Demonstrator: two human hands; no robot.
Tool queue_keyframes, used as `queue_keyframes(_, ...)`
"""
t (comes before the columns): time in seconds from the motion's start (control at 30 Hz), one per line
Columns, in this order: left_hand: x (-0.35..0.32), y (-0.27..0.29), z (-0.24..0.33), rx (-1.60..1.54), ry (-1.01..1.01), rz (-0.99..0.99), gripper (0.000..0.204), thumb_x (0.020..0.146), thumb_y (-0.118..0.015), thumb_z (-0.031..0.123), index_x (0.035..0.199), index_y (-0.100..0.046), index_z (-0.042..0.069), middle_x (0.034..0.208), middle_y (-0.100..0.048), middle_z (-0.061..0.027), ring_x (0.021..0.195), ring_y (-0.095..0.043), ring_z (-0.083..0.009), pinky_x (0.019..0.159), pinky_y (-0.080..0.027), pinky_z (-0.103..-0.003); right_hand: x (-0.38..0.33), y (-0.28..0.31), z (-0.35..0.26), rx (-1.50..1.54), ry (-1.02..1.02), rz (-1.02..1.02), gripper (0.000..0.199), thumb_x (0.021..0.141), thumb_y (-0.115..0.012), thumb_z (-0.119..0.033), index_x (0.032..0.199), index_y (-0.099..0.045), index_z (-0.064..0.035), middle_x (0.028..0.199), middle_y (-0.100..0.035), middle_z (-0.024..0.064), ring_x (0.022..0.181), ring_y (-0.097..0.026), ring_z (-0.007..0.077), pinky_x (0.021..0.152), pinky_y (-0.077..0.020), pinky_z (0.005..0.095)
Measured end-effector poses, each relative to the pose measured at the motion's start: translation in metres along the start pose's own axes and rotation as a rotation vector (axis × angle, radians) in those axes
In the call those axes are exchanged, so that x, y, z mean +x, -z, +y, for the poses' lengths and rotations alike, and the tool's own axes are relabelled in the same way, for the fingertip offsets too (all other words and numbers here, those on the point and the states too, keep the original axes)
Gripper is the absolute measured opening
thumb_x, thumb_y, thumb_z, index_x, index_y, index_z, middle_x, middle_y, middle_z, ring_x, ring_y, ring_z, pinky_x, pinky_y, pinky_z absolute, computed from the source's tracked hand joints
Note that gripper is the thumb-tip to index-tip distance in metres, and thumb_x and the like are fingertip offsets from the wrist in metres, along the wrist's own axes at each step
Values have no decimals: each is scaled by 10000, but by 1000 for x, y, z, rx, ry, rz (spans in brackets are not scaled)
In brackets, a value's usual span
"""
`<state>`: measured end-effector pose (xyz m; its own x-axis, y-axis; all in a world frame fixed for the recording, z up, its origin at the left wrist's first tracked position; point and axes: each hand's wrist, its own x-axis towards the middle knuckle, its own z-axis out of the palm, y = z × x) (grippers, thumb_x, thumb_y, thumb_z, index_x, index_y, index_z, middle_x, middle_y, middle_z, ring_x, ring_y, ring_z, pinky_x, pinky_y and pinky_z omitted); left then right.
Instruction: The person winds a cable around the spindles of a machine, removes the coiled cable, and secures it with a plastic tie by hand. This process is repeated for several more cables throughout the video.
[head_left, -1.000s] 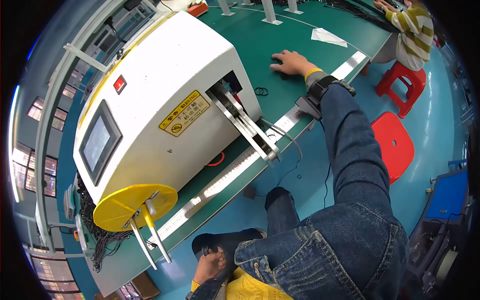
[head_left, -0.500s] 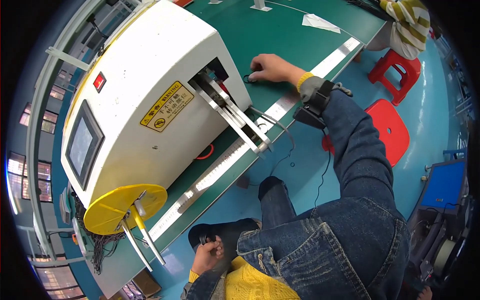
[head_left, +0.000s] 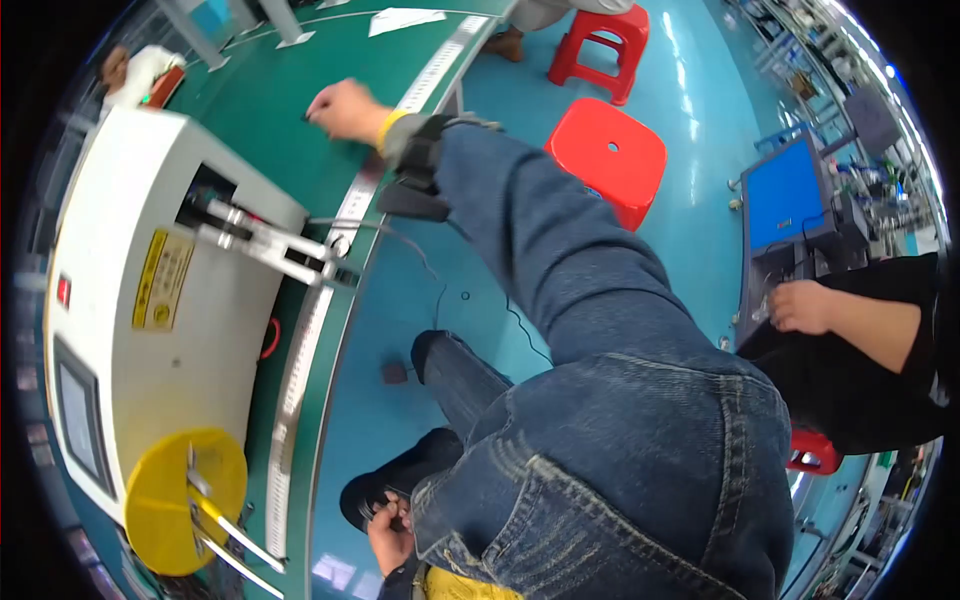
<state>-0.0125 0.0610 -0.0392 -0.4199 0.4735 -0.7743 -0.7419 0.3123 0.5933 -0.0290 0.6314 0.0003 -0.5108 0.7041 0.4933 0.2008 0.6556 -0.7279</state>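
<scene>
My right hand (head_left: 345,108) is stretched out over the far part of the green table (head_left: 290,85). Its fingers are pinched together, and a small dark bit shows at the fingertips, too small to name. Low in my lap is my left hand (head_left: 391,528), its fingers curled closed; whatever they hold is hidden. To the left stands a white bench machine (head_left: 215,350) with a slotted metal arm (head_left: 275,248) sticking out toward me. A yellow disc (head_left: 165,500) with metal prongs is mounted on its near end.
A white measuring strip (head_left: 300,360) runs along the table edge. Red stools (head_left: 610,150) stand on the blue floor to the right. A person in black (head_left: 850,340) is close at my right. A grey cable (head_left: 400,240) hangs off the table; white paper (head_left: 405,20) lies at the far end.
My view has swung to the right, so the machine sits further left and the person in black has come into view. My right hand stays over the table, fingers pinched; my left stays curled.
</scene>
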Motion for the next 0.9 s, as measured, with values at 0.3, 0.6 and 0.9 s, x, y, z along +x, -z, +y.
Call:
queue_keyframes(0.3, 3, 19, -6, -202, 76, -289, 102, 772, -530, 73, 849, -464, 64, 652, -400, -4, 543, -379, -97, 478, -297, -229, -80, 98, -170, 791, -138, -257, 93, 862, -535, -115, 889, -576, -36, 720, -574, 9, 598, -544, 79, 506, -448, 187)
queue_keyframes(0.6, -12, 36, -16, -202, -26, -342, 88, 790, -518, 77, 863, -473, 61, 671, -427, -9, 553, -395, -100, 485, -306, -234, -206, -51, -232, 131, 677, -459, 135, 767, -607, -49, 902, -613, -51, 758, -586, 72, 678, -577, 210, 607, -482, 269)
queue_keyframes(0.9, -20, 64, -29, -252, -57, -306, 91, 799, -512, 79, 880, -474, 61, 677, -428, -12, 562, -400, -103, 495, -315, -240, -211, -82, -228, 183, 373, -530, 141, 766, -598, -68, 888, -667, -63, 849, -643, 112, 756, -617, 248, 681, -493, 303)
